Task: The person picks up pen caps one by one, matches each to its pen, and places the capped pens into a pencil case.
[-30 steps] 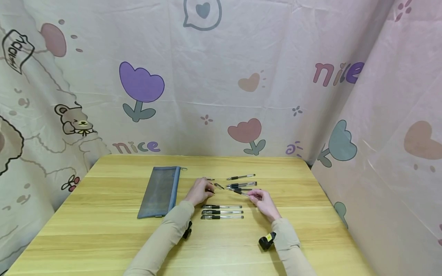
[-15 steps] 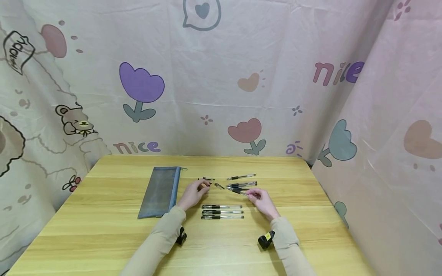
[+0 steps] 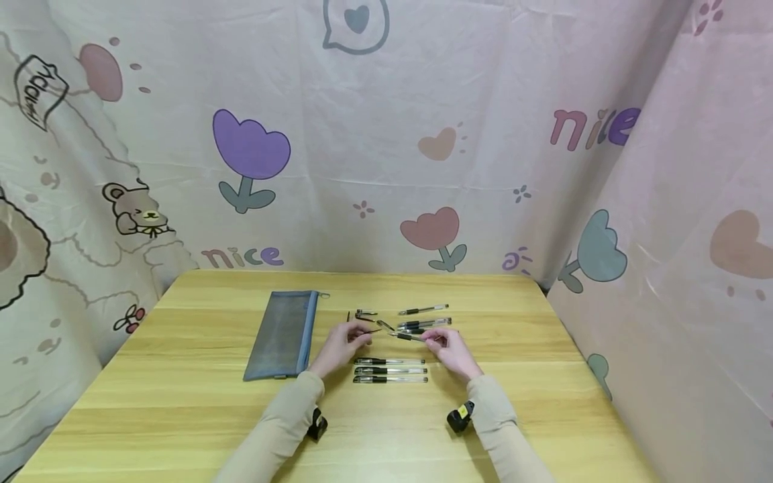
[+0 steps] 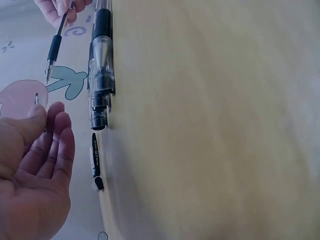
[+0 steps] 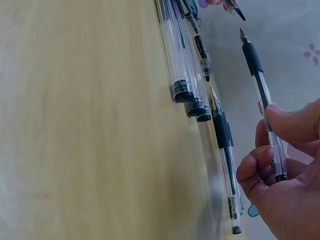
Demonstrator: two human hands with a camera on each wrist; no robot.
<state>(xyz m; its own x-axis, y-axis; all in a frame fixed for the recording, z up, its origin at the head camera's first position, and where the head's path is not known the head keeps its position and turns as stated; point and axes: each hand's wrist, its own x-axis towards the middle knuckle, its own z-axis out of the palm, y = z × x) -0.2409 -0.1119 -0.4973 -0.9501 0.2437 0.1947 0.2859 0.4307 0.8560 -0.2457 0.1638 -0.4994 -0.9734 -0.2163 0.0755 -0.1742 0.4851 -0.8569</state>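
Note:
My right hand (image 3: 449, 352) holds an uncapped gel pen (image 5: 255, 65) by its clear barrel, thumb on one side and curled fingers on the other. The pen's black grip and metal tip point left. Facing it, my left hand (image 3: 338, 347) pinches a slim dark pointed piece (image 5: 238, 10) between thumb and fingers; I cannot tell its kind. The two tips are close together but apart. Below the hands lie several capped gel pens (image 3: 389, 371) side by side. Behind them are loose pen caps (image 3: 384, 325) and more uncapped pens (image 3: 425, 323).
A blue-grey mesh zip pouch (image 3: 278, 335) lies flat left of my left hand. One pen (image 3: 424, 310) rests farther back on the wooden table (image 3: 181, 402). Patterned cloth (image 3: 350, 134) hangs behind the table and along the sides.
My left hand has drawn back left from the loose caps and now shows the slim dark piece pointing right. My right hand has shifted slightly left with the gel pen.

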